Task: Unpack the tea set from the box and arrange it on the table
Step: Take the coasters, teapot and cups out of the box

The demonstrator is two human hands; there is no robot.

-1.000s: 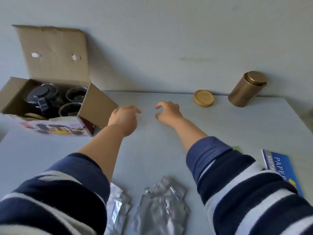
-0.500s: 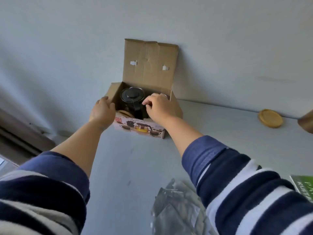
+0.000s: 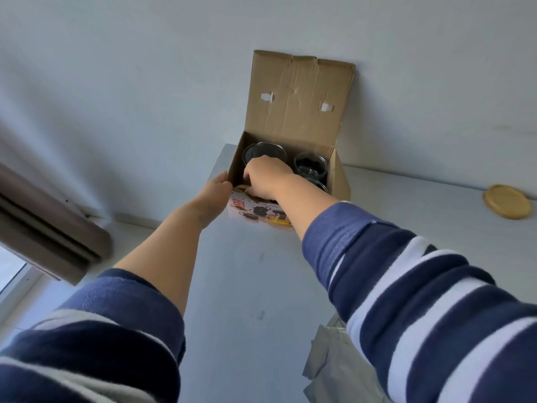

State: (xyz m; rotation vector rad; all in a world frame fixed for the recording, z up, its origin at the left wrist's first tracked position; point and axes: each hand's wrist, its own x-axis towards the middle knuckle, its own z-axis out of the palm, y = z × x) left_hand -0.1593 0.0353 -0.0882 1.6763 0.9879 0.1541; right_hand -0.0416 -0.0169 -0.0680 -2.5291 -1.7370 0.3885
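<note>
An open cardboard box (image 3: 296, 94) stands at the table's back left corner, its lid flap leaning on the wall. Inside I see a glass teapot with a black lid (image 3: 263, 151) at the left and glass cups (image 3: 311, 165) at the right. A wooden disc (image 3: 241, 187) peeks over the front wall. My right hand (image 3: 267, 175) reaches into the box's front left part, in front of the teapot, fingers curled downward; what they hold is hidden. My left hand (image 3: 215, 189) rests with straight fingers against the box's outer left wall.
A round wooden coaster (image 3: 507, 201) lies on the grey table (image 3: 247, 286) at the far right. Crumpled silver foil packets (image 3: 328, 362) lie near the front edge under my right sleeve. The table's left edge runs just beside the box; a brown curtain (image 3: 43, 228) hangs at the left.
Both hands went from the table's middle to the box. My left hand settled on its left wall; my right hand moved from the teapot's top down into the front left part.
</note>
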